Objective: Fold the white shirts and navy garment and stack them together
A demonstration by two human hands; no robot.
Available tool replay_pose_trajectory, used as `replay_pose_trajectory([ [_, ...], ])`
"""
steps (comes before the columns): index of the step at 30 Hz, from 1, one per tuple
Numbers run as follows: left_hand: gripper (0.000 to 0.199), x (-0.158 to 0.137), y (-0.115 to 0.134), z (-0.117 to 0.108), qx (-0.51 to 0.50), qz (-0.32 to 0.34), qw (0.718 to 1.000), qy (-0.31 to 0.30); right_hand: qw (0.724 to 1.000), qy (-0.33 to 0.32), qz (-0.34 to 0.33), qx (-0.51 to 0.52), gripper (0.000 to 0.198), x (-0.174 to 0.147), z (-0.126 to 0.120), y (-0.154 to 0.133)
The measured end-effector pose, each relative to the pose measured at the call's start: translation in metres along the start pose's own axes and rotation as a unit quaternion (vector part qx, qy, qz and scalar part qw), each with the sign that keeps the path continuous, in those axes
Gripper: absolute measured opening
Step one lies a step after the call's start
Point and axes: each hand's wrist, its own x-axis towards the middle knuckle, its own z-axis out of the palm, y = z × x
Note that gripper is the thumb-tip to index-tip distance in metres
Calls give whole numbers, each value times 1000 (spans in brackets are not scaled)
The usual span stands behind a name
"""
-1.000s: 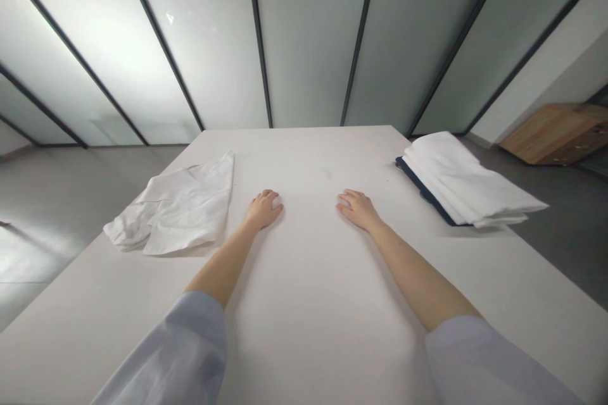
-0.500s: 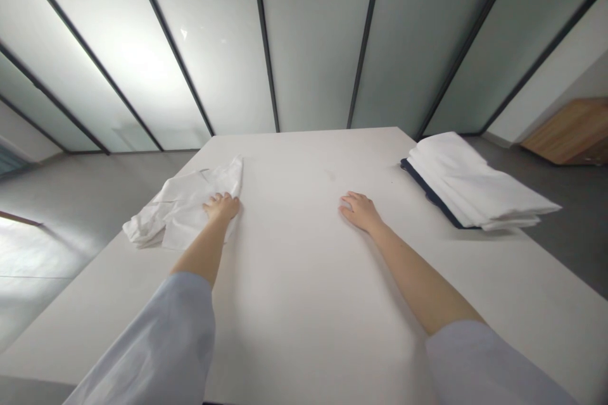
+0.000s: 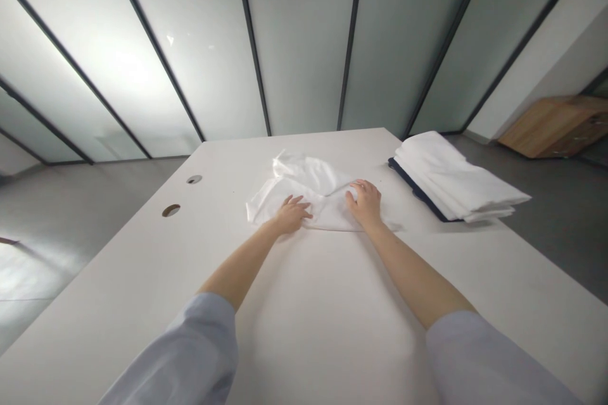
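Observation:
A crumpled white cloth garment (image 3: 308,186) lies on the white table (image 3: 313,304), straight ahead of me. On its near left part rests my left hand (image 3: 291,214), fingers spread and pointing right. My right hand (image 3: 365,204) touches the garment's right side, with thumb and fingers apart and bent a little. Neither hand grips the fabric. The garment's exact kind cannot be made out from its folds.
A folded stack of white cloth (image 3: 456,177) sits on the table's right edge, over a dark navy piece (image 3: 418,193). Two round holes, one with a grey cover (image 3: 194,180), are at the left. A wooden cabinet (image 3: 555,126) stands beyond, right of the frosted glass wall (image 3: 304,44).
The white garment has slid from the table's left side to the middle, along with my left hand. My right hand now touches it. The two table holes have come into view.

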Motion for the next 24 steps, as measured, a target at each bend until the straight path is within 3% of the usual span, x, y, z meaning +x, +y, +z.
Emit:
replay_pose_trajectory([
  [4,42,-4,-17,1,-16,-149,986,68,986,-156,-4,-57,35,-2,-12,-11],
  [7,40,-10,-29,8,-82,-265,954,112,977,-201,-47,-49,34,-1,-19,-24],
  [10,44,-13,-28,13,-125,-326,924,158,968,-234,-90,-14,34,-2,-23,-38],
  [13,54,-17,-21,12,-119,-323,919,194,959,-253,-130,10,36,-6,-23,-46],
  [16,71,-19,-15,10,-102,-286,936,180,959,-234,-159,22,36,-10,-19,-47],
  [18,62,-19,-14,10,-100,-251,952,147,972,-172,-156,31,31,-10,-15,-43],
  [21,31,-16,-16,13,-103,-213,963,132,994,-50,-94,40,38,-7,-8,-30],
  [24,21,-13,-21,16,-124,-192,960,159,998,-53,-14,22,60,-5,0,-17],
])
